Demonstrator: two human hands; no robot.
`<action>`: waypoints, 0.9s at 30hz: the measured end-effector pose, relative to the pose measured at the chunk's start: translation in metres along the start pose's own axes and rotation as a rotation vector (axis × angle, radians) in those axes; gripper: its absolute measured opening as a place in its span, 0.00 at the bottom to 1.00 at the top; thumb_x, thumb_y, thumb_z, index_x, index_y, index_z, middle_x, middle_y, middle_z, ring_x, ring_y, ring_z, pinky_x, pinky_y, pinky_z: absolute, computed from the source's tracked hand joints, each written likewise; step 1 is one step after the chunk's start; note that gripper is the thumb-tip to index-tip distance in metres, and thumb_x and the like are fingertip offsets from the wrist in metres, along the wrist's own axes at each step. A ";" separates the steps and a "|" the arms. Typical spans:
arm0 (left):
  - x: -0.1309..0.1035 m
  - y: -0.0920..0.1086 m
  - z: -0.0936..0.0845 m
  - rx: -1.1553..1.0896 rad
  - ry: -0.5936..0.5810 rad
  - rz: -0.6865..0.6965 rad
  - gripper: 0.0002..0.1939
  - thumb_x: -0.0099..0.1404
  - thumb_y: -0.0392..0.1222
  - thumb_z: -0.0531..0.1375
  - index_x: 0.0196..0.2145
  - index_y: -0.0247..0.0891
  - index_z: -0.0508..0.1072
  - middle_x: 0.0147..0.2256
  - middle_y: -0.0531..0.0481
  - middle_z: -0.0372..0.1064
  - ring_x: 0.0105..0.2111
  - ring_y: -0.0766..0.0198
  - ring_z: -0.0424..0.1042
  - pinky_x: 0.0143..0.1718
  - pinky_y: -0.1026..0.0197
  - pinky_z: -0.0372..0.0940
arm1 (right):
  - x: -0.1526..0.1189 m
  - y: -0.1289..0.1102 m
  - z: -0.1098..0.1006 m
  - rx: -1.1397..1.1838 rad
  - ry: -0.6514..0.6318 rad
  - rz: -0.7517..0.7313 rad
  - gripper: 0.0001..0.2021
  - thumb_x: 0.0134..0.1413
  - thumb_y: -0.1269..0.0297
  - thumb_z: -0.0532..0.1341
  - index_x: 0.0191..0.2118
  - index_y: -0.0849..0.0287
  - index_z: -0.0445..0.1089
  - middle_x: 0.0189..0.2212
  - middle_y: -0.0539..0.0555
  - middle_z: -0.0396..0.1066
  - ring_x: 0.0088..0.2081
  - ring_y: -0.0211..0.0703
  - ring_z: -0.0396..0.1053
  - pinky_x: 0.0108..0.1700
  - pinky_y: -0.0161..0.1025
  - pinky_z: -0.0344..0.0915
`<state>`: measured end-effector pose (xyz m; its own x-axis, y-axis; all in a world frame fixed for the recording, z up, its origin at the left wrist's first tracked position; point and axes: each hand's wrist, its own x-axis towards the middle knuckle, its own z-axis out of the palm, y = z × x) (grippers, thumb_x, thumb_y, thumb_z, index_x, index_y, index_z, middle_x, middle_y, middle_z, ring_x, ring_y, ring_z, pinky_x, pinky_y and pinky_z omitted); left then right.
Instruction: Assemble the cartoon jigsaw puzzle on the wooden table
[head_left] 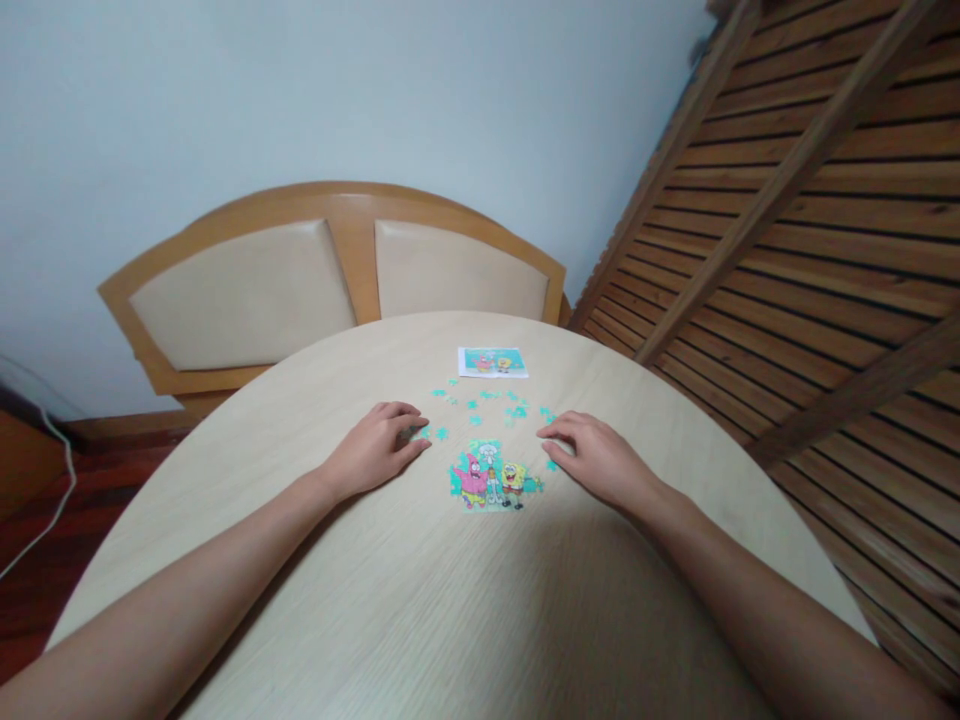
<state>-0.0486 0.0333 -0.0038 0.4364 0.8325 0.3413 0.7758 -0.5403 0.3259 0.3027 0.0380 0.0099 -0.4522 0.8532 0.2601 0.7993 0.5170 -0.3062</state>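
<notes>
The thumb and index finger of your left hand point(375, 447) are parted by a modest gap, just left of the partly joined puzzle point(491, 478), and a small teal piece point(424, 432) lies right at those fingertips; you can't tell from here whether they touch it. Your right hand point(594, 452) is just to the puzzle's right, its thumb and index finger only slightly apart with nothing visible between them, and another teal piece point(552, 465) lies just beside that thumb. The puzzle itself lies flat between your two hands, showing a pink starfish, a pale figure in the middle and a yellow square character, with uneven edges at its sides. Beyond it you have loose teal pieces point(472, 405) scattered about, and past those a picture card point(493, 362) with similar characters. All of this rests on the pale round table point(390, 610). Farther out beyond the puzzle stands a wood-framed, padded backrest point(247, 290) before a plain wall point(375, 90); far to the puzzle's right is a slatted wooden panel point(720, 215), and far to its left a white cord point(71, 465).
</notes>
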 end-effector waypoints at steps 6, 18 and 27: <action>0.003 0.000 0.010 -0.042 0.038 -0.022 0.10 0.69 0.47 0.60 0.42 0.39 0.75 0.48 0.43 0.71 0.51 0.52 0.68 0.56 0.44 0.62 | -0.004 -0.022 0.003 -0.002 0.044 -0.098 0.10 0.64 0.64 0.59 0.46 0.58 0.76 0.44 0.58 0.75 0.48 0.52 0.71 0.52 0.50 0.66; 0.005 0.000 0.013 -0.217 0.029 -0.103 0.08 0.65 0.44 0.60 0.40 0.40 0.73 0.42 0.46 0.74 0.48 0.53 0.69 0.54 0.49 0.62 | -0.007 -0.038 0.006 0.085 -0.145 -0.307 0.17 0.66 0.56 0.59 0.56 0.54 0.72 0.56 0.58 0.72 0.58 0.53 0.66 0.59 0.52 0.61; 0.006 0.010 0.009 -0.155 0.065 -0.159 0.07 0.64 0.42 0.60 0.39 0.40 0.76 0.40 0.46 0.75 0.46 0.53 0.70 0.50 0.50 0.65 | -0.007 -0.037 0.006 0.138 -0.144 -0.376 0.16 0.63 0.58 0.62 0.54 0.56 0.74 0.53 0.58 0.73 0.57 0.52 0.67 0.59 0.51 0.62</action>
<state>-0.0344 0.0341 -0.0070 0.2806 0.9016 0.3292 0.7507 -0.4199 0.5100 0.2739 0.0132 0.0136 -0.7607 0.5990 0.2500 0.5118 0.7905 -0.3364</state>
